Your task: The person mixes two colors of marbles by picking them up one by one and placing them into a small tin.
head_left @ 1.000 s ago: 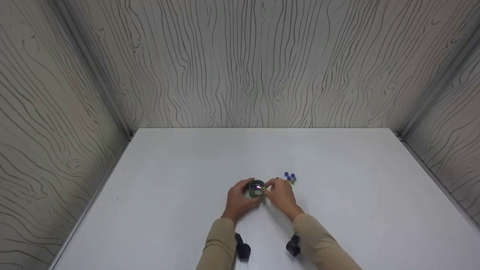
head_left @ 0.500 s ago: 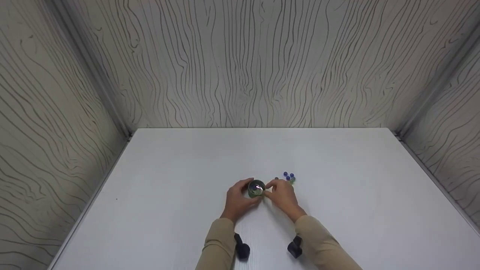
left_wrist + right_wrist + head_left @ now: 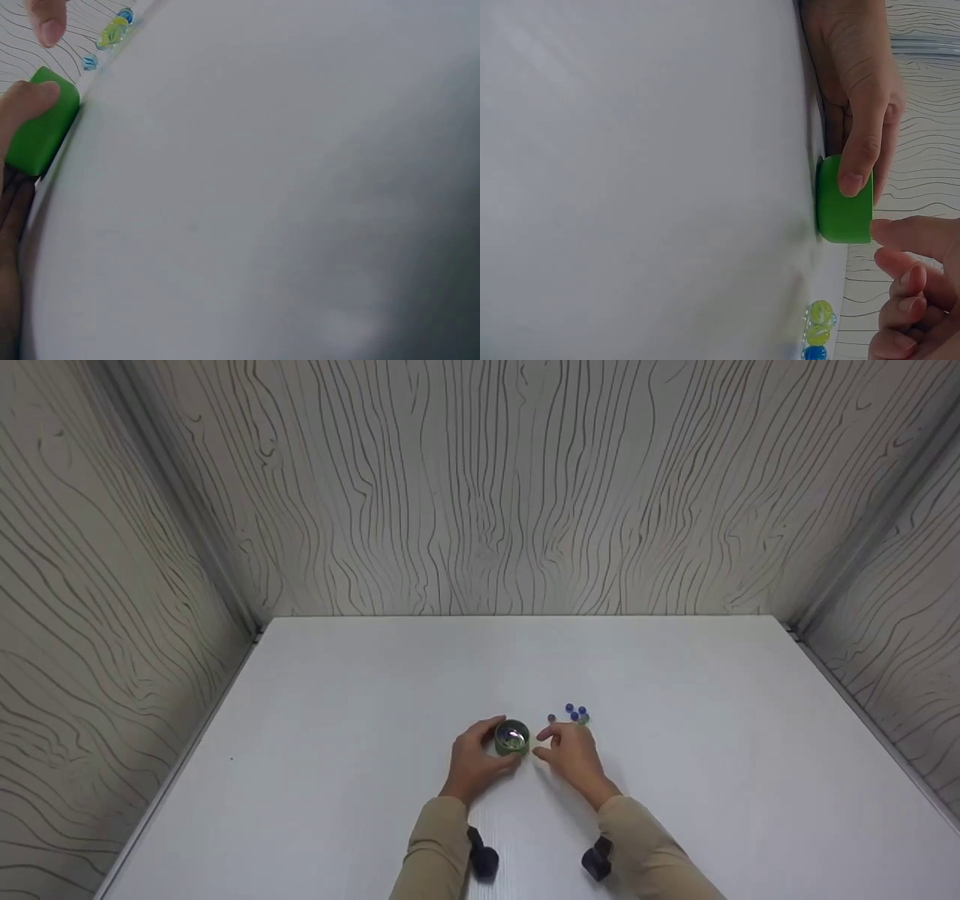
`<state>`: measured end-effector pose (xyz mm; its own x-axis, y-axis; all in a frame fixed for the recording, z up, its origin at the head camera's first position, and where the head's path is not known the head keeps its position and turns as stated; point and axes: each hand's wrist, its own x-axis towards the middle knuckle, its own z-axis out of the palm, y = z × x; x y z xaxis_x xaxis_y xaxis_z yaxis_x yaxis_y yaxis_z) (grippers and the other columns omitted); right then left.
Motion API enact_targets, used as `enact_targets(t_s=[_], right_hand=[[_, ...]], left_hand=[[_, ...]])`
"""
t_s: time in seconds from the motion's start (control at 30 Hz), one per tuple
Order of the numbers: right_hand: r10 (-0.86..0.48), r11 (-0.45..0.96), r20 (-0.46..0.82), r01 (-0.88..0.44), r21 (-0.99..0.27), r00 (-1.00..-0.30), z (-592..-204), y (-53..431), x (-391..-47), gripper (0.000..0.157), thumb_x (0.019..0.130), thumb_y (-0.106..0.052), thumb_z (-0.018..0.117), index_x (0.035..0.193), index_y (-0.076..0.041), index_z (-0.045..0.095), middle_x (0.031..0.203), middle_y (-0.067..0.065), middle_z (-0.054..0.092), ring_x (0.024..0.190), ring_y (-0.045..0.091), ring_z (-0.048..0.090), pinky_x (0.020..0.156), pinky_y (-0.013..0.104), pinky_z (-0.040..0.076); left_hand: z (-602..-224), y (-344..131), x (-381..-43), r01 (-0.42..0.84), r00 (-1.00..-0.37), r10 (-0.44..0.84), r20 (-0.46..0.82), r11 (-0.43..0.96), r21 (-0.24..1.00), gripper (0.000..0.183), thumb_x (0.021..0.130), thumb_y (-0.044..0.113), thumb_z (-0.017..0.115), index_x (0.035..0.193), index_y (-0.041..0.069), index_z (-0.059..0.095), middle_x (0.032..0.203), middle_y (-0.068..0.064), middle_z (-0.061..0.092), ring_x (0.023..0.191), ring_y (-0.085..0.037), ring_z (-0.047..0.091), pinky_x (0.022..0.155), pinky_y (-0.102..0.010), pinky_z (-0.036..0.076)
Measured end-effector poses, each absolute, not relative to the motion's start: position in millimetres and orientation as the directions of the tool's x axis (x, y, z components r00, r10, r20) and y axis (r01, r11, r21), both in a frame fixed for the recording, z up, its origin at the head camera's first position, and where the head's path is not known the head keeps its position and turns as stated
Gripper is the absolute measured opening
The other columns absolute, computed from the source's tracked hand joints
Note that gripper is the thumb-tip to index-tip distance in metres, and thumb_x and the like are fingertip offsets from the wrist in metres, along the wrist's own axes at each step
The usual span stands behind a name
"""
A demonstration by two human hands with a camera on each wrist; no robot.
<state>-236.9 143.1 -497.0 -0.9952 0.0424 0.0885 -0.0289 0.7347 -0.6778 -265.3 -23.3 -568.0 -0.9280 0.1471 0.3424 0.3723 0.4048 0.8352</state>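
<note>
A small green cup [image 3: 512, 745] stands upright on the white table. My left hand [image 3: 475, 761] grips it from the left, with the thumb [image 3: 30, 101] on the near side. Shiny bluish and pale pieces, probably marbles, lie inside the cup; the head view is too small to tell them apart. Just right of the cup is my right hand [image 3: 571, 754], thumb and forefinger spread with nothing between them. Beyond that hand lie several glass marbles [image 3: 574, 715], blue and yellow-green [image 3: 821, 312], and one brownish marble [image 3: 551, 718] a little apart on the left.
The white table [image 3: 337, 697] reaches back to a pale wood-grain panel [image 3: 480, 495], with side panels left and right. Black wrist-worn cameras [image 3: 485, 863] hang inside each forearm, low over the tabletop.
My right hand has drawn back from the cup's rim to the right, and its thumb and forefinger have parted. The brownish marble shows more fully. The left hand keeps its grip.
</note>
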Motion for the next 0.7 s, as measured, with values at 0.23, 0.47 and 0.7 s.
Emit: enact_targets(t_s=[0.23, 0.47, 0.7], right_hand=[[0.060, 0.731, 0.025, 0.027, -0.682, -0.998, -500, 147, -236, 0.015, 0.077, -0.006, 0.076, 0.091, -0.001, 0.073, 0.074, 0.006, 0.059, 0.069, 0.013, 0.047, 0.059, 0.021, 0.038], [0.075, 0.736, 0.005, 0.052, -0.675, -0.997, -502, 151, -235, 0.016, 0.077, -0.006, 0.076, 0.092, -0.002, 0.073, 0.084, 0.010, 0.067, 0.077, 0.016, 0.053, 0.070, 0.028, 0.050], [0.064, 0.765, 0.050, 0.016, -0.644, -0.997, -504, 155, -236, 0.018, 0.075, -0.006, 0.076, 0.092, -0.001, 0.074, 0.080, 0.011, 0.068, 0.070, 0.014, 0.052, 0.063, 0.026, 0.046]], left_hand=[[-567, -23, -264, 0.346, -0.938, 0.145, 0.314, 0.417, 0.841, 0.060, 0.072, 0.022, 0.082, 0.126, 0.008, 0.061, 0.125, -0.008, 0.067, 0.120, -0.024, 0.062, 0.108, -0.036, 0.050], [-567, -23, -264, 0.369, -0.929, 0.153, 0.336, 0.412, 0.833, 0.060, 0.073, 0.022, 0.082, 0.126, 0.007, 0.061, 0.124, -0.009, 0.068, 0.119, -0.025, 0.063, 0.107, -0.037, 0.050], [-565, -25, -263, 0.362, -0.932, 0.160, 0.325, 0.414, 0.835, 0.061, 0.073, 0.024, 0.082, 0.128, 0.008, 0.060, 0.124, -0.006, 0.067, 0.119, -0.024, 0.062, 0.108, -0.037, 0.049]])
